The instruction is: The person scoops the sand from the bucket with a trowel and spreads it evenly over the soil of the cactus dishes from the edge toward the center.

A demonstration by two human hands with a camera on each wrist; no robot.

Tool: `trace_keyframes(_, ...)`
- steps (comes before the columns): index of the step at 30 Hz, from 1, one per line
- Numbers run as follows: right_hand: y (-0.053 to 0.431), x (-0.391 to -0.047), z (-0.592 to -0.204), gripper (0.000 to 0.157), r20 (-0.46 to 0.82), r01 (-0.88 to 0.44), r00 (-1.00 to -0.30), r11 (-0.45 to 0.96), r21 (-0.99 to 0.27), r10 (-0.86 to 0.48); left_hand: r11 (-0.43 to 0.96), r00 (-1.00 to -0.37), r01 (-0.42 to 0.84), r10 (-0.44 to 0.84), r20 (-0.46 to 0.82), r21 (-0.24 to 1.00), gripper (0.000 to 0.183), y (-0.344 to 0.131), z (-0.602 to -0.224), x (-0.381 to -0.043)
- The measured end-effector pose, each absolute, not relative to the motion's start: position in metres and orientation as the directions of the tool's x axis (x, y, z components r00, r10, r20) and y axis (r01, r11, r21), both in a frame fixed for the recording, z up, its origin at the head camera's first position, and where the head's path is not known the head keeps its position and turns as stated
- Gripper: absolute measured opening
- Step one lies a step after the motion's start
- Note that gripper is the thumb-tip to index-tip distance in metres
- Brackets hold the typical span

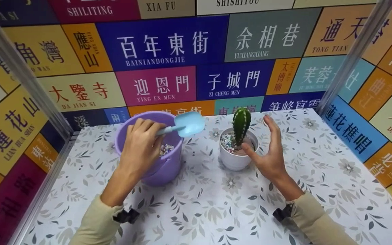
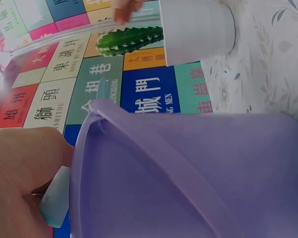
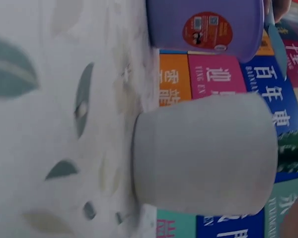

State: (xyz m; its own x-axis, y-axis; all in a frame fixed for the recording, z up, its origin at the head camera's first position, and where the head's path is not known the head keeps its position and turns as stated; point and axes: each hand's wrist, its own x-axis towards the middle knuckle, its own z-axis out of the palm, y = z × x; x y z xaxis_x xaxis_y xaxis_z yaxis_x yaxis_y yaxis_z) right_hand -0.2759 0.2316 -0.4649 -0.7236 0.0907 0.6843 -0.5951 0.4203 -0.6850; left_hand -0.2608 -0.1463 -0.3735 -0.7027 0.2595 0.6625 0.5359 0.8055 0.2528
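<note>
A light blue toy shovel is gripped by its handle in my left hand, above the rim of a purple bucket. Small multicoloured pebbles show inside the bucket. To its right stands a white pot with an upright green cactus; pale pebbles cover part of its top, and a brownish patch shows on the right. My right hand is at the pot's right side, thumb near the cactus base and fingers extended upward. Whether the thumb touches the cactus is hard to tell.
A white cloth with grey leaves and flowers covers the table. Behind it rises a wall of colourful panels with lettering. Clear upright posts stand at the back corners. The bucket's handle band hangs across its side.
</note>
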Motion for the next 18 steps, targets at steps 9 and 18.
trace_keyframes(9,0.189,-0.245,-0.426,0.034,0.933,-0.848,-0.334,0.390,-0.360,0.136,0.815,-0.712,0.509,0.217,0.668,0.278,0.017,-0.164,-0.375,-0.257)
trace_keyframes(18,0.164,-0.264,-0.460,0.033,0.902,-0.883,-0.427,0.242,-0.401,-0.066,0.820,-0.719,0.490,0.188,0.669,0.296,0.020,-0.183,-0.378,-0.254)
